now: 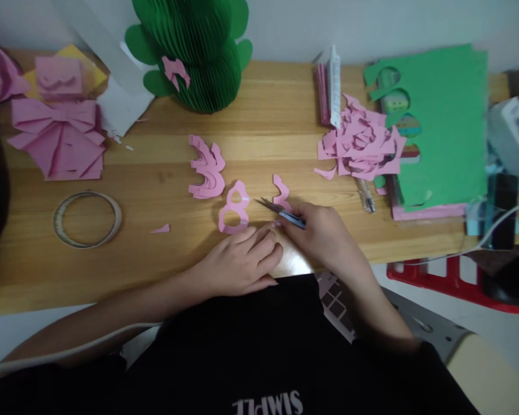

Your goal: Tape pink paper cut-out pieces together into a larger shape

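Observation:
In my right hand (326,233) is a pair of small scissors (292,218) with blue handles, its dark blades pointing left. My left hand (244,259) lies palm down on the table, thumb apart from the fingers, its fingertips near my right hand. Just above it lies a pink paper cutout shaped like a figure eight (222,222), with small shiny patches. A wavy pink paper strip (281,190) rests beside the blades. Further left sits a stack of wavy pink cutouts (210,176). A small clear piece (277,223) shows between my hands; what it is, I cannot tell.
A tape roll (57,222) and a pink scrap (162,229) lie left. Behind stands a green honeycomb paper figure (194,57). Pink scraps (363,138), a white tube (334,86) and green sheets (450,127) lie right. Folded pink paper (60,138) sits far left.

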`<state>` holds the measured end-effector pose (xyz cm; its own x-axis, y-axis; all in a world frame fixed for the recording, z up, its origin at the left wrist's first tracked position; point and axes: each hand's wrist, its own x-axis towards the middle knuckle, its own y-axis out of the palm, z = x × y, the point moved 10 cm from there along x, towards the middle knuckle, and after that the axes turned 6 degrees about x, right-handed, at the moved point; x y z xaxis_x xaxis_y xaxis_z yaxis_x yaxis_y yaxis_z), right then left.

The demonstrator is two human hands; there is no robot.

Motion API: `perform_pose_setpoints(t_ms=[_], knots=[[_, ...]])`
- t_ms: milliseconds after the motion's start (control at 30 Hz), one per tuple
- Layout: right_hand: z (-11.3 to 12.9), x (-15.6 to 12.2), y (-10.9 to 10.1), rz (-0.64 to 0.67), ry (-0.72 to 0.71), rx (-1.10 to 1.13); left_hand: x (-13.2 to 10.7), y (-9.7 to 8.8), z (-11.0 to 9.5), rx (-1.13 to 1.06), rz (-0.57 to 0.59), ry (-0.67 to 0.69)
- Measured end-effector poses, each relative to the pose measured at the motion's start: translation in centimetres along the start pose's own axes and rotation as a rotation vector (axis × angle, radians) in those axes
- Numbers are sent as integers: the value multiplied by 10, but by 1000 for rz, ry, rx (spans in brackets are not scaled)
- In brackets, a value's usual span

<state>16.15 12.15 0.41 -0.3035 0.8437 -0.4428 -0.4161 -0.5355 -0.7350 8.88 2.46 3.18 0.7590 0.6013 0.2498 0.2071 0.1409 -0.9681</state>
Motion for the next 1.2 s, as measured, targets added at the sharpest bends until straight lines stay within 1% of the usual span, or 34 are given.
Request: perform_pose_setpoints(t_ms=[133, 367, 500, 600, 700, 800, 867, 933, 1067, 1200], knots=[[-6, 0, 0, -25, 10, 67, 0, -2, 0, 23, -23, -10], [-15, 4, 1, -45, 44, 92, 1, -1, 0, 33, -7, -9], [-18, 5, 0, -67, 31, 104, 1, -1, 2, -16, -3, -24], [-18, 4, -2, -92, -11, 142, -2, -6, 14, -185, -29, -119], [-18, 0, -3, -100, -55, 247, -8, -13, 33, -466, -92, -265], [-18, -7, -3, -86, -75, 454, -14, -16, 50, -742, -154, -389], [-16, -14, -1, -50, -87, 631, -14, -17, 54, -890, -165, -414], [-11, -20, 1, -14, -105, 744, -10, -17, 53, -941, -128, -405], [-3, -29, 3, 22, -139, 759, -2, -19, 50, -881, -30, -401], [-2, -30, 4, 44, -151, 769, 1, -17, 50, -965, -22, -427]])
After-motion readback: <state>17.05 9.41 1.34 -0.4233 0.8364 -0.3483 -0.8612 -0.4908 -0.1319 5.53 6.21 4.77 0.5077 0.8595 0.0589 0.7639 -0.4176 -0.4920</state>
